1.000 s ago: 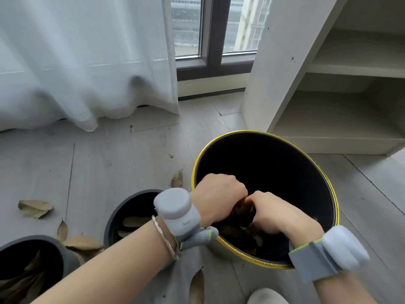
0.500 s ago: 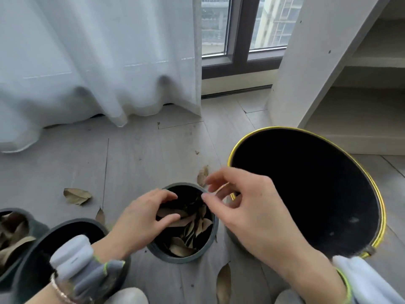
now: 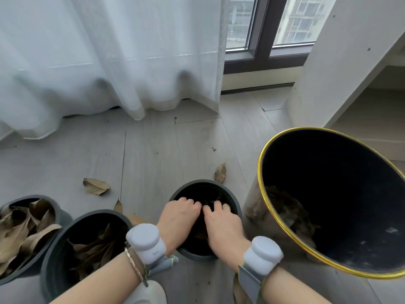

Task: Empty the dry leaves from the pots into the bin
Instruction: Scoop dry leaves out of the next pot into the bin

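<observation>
A small grey pot (image 3: 192,188) stands on the floor at bottom centre. My left hand (image 3: 177,216) and my right hand (image 3: 221,222) both reach down into it, fingers curled into the dry leaves; the leaves under them are mostly hidden. To the right stands a black bin with a gold rim (image 3: 263,154), tilted toward me, brown leaves (image 3: 285,207) lying inside. Two more grey pots sit at the left: one (image 3: 63,233) near my left wrist and one (image 3: 57,205) at the frame edge, both holding dry leaves.
Loose dry leaves lie on the grey floor: one (image 3: 95,186) left of the small pot, one (image 3: 220,172) behind it, one (image 3: 118,206) between the pots. A white curtain (image 3: 109,62) hangs behind. A white shelf unit (image 3: 341,69) stands at the right.
Both hands left the bin, swung left over the small pot and have now gone down into its leaves. The view shifted left, showing the two other pots.
</observation>
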Demonstrator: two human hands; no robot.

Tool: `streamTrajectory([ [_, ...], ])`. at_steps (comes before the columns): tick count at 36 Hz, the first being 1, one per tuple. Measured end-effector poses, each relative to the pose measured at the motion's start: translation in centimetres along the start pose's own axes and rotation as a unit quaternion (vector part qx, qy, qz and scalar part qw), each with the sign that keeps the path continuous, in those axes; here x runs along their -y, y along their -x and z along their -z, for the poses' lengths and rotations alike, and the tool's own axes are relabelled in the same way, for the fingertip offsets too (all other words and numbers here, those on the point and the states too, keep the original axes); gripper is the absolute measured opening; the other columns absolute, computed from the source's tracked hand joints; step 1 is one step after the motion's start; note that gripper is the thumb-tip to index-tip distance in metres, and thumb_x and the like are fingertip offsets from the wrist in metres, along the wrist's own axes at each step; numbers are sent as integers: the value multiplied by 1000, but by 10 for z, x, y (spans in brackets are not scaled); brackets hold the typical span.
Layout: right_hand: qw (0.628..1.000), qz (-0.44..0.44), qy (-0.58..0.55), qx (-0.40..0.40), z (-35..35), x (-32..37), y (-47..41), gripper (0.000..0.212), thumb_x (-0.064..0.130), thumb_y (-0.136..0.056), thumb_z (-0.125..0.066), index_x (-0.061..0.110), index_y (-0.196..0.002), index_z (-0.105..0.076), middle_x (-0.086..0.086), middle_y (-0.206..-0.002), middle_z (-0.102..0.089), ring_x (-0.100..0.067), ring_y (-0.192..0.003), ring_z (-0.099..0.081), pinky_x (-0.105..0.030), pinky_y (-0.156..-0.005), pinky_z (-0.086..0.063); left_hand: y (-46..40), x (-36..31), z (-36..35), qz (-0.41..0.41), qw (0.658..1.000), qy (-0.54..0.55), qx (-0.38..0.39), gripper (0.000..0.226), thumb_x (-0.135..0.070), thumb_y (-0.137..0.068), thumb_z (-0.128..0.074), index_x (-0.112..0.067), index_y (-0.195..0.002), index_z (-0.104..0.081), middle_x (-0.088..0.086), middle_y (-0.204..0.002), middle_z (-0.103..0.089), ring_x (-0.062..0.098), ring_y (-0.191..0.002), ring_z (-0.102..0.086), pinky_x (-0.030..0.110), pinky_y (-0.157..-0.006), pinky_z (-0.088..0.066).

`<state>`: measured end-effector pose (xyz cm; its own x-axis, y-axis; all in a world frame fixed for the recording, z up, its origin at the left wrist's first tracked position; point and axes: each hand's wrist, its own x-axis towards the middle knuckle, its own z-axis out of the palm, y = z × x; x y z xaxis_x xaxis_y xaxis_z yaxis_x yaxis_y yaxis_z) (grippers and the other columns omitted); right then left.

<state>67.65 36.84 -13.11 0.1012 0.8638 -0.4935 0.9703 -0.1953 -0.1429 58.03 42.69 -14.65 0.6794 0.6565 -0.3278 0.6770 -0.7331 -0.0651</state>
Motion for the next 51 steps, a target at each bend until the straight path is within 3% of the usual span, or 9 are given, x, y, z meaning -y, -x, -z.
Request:
streamTrajectory([
  [4, 999, 8, -41, -32, 1, -3, -3, 43, 10, -93, -47, 15, -135, -39, -9, -133, -44, -27, -123, -45, -35, -88, -44, 2, 6, 2, -16, 998, 25, -53, 22, -16, -93, -49, -14, -113, -56, 3, -109, -62, 21, -106, -59, 31, -74, -48],
  [6, 996, 11, -69, -52, 2, -5, -2, 41, 10, -93, -47, 19, -133, -43, -5, -129, -47, -25, -120, -47, -33, -88, -44, 6, 14, 3, -40, 995, 47, -82, 25, -23, -61, -83, -22, -80, -66, -6, -70, -65, 10, -67, -65, 21, -45, -44],
  [8, 993, 11, -95, -72, 3, -6, -1, 40, 12, -92, -48, 23, -131, -46, -1, -126, -49, -22, -117, -49, -32, -89, -44, 7, 21, -3, -36, 992, 69, -94, 37, -27, -38, -91, -29, -62, -63, -10, -51, -56, 5, -47, -57, 16, -31, -33],
  [12, 987, 16, -121, -105, 7, -6, 1, 40, 17, -94, -49, 31, -131, -48, 4, -123, -51, -19, -115, -51, -30, -87, -45, 19, 24, 2, -19, 981, 150, -123, 14, -28, -82, -67, -28, -95, -65, -9, -85, -67, 12, -82, -65, 25, -57, -48],
  [15, 985, 17, -132, -112, 9, -5, 1, 39, 18, -94, -49, 33, -129, -51, 5, -121, -50, -17, -115, -49, -29, -85, -45, 22, 26, 4, -7, 976, 175, -127, 24, -31, -96, -43, -30, -117, -55, -9, -111, -62, 14, -106, -58, 28, -79, -45],
  [24, 969, -24, -216, -120, 22, -7, 10, 31, 11, -88, -52, 30, -109, -65, 11, -90, -45, -15, -99, -55, -20, -72, -36, 29, 23, 17, -16, 979, 178, -101, 20, -29, -94, -40, -28, -111, -51, -9, -110, -60, 15, -99, -58, 25, -71, -37],
  [32, 953, -24, -265, -144, 59, -5, 33, 29, 7, -84, -53, 26, -100, -68, 5, -92, -68, -17, -91, -63, -26, -76, -50, 42, 30, 63, -47, 978, 173, -108, 20, -26, -93, -45, -24, -111, -53, -7, -107, -62, 20, -91, -61, 25, -67, -36],
  [39, 928, -10, -314, -200, 100, -20, 57, 18, 12, -81, -61, 25, -86, -72, 10, -71, -62, -10, -76, -62, -21, -72, -51, 49, 26, 118, -66, 975, 170, -124, 18, -32, -93, -45, -30, -110, -53, -14, -105, -63, 9, -92, -60, 22, -73, -46],
  [51, 914, -66, -326, -230, 138, -122, 93, 21, 13, -76, -69, 31, -66, -66, 6, -62, -65, -9, -61, -63, -24, -62, -52, -5, -53, 180, -136, 956, 209, -155, 18, -37, -95, -48, -30, -109, -58, -10, -100, -64, 14, -92, -58, 25, -72, -41],
])
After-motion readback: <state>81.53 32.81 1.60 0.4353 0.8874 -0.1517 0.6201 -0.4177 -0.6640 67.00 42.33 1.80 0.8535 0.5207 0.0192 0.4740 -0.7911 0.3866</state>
